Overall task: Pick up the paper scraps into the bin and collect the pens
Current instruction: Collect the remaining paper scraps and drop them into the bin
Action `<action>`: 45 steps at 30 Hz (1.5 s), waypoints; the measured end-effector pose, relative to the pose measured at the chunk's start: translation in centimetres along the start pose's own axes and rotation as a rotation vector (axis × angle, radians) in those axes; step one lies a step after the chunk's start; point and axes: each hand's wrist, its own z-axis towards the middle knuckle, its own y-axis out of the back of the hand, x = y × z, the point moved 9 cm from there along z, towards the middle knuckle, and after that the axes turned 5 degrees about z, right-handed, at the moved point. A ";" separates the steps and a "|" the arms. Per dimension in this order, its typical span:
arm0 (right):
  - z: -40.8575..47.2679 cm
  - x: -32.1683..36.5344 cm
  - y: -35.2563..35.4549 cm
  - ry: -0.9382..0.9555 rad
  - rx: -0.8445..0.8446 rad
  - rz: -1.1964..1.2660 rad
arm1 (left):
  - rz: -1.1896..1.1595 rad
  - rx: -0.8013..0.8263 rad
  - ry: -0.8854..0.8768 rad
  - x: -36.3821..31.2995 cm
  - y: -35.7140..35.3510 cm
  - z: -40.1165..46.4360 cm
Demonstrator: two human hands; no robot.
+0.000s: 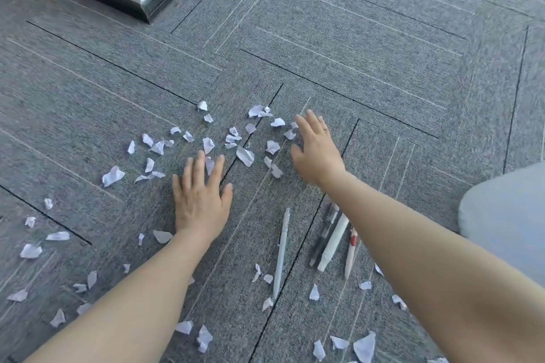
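**Two open hands over a scatter of paper scraps on the carpet**

Torn white paper scraps [113, 175] lie strewn across the grey carpet floor [383, 68], from the far left edge through the middle and down to the near edge. A looser trail of them runs along the lower left, and the thickest cluster sits in the middle of the view.

The left hand [200, 200] is palm down at the near side of that cluster. Its fingers [194, 168] are spread wide and hold nothing; one scrap shows between two of them, and another lies just beside the wrist. Whether the palm presses on the carpet cannot be told.

To the right, a pale grey pen [281, 250] lies alone on the carpet, pointing away from the person, with small scraps near its lower end. Just beside it, a group of pens [333, 240] lies close together: dark ones, a thick white one and a white one with a red band. The right forearm crosses over their upper ends.

The right hand [317, 147] reaches out at the right edge of the middle cluster, its fingers [305, 127] open, loosely extended and empty, with scraps just beside the fingertips.

At the far right edge a pale grey rounded shape [507, 221] is partly in view. No bin can be seen.
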 end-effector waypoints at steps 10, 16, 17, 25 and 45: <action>-3.3 6.7 -4.6 0.299 0.057 0.064 | -0.089 -0.078 0.002 2.2 -0.2 1.2; 6.7 6.0 -4.2 0.132 0.066 -0.106 | -0.080 -0.054 0.003 2.2 -0.3 1.3; 6.3 6.4 -4.6 0.169 0.087 -0.110 | -0.080 -0.052 0.002 2.2 -0.4 1.3; -2.4 9.1 -5.4 0.431 0.111 0.110 | -0.110 -0.039 -0.032 2.2 -0.5 1.3; 5.3 14.4 -8.6 0.320 0.246 -0.165 | -0.156 -0.201 0.331 14.7 2.6 3.7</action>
